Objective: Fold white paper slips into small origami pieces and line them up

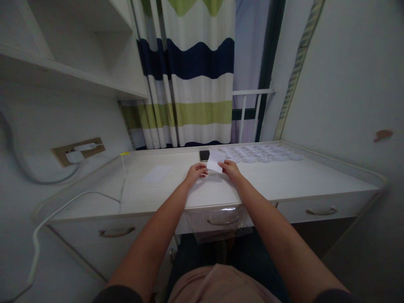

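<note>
My right hand (231,169) pinches a small sheet of white paper (216,160) by its right side, thumb on top. The paper is held tilted a little above the white desk. My left hand (197,172) is at the paper's lower left edge, its fingers slightly curled and apart; whether they touch the paper is hard to see. Just behind the paper lies a small black flat object (204,155), partly covered by it. Off to the left, another white sheet (157,173) lies flat on the desk.
Several small clear or whitish packets (261,153) lie in rows at the desk's back right. A clear plastic sheet (217,225) hangs over the front edge by the middle drawer. On the left, a white cable (78,195) crosses the desk (277,181). A striped curtain (202,84) hangs behind.
</note>
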A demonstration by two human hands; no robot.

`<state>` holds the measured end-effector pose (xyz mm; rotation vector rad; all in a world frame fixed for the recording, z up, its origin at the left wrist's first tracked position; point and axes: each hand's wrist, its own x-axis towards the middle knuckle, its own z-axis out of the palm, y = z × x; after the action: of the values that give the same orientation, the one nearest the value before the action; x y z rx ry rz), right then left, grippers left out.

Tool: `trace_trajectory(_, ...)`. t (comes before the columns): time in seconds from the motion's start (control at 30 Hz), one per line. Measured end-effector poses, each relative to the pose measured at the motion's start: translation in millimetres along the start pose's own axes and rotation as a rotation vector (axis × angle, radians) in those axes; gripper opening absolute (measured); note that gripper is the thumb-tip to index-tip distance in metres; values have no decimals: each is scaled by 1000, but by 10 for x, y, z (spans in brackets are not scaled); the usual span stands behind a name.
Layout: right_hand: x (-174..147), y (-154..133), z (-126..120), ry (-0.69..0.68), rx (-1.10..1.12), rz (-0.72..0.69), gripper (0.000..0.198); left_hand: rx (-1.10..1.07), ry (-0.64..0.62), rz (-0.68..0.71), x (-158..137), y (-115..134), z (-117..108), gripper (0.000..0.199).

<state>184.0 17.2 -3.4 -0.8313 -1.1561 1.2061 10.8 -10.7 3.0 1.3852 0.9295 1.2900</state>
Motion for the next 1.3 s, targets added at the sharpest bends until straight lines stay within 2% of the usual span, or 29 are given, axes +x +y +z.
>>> trace_trajectory(0.2, -17, -30, 22, 20, -55, -17, 24, 6, -17, -50, -7, 7, 4, 28)
trace_trajectory(0.43, -7, -46, 26, 85, -55, -47, 25, 52, -3, -53, 15, -27, -11, 24)
trace_trajectory(0.67, 9, -16, 2, 49, -93, -70, 28, 22, 40, -66, 10, -4, -12, 23)
trace_trajectory(0.9, -8, -13, 18, -7, -100, -61, 27, 87, 3, -94, 12, -7, 1, 18)
trace_trajectory(1.3, 31, 3, 3, 47, -109, -68, 26, 146, 3, -84, 56, -76, 28, 18)
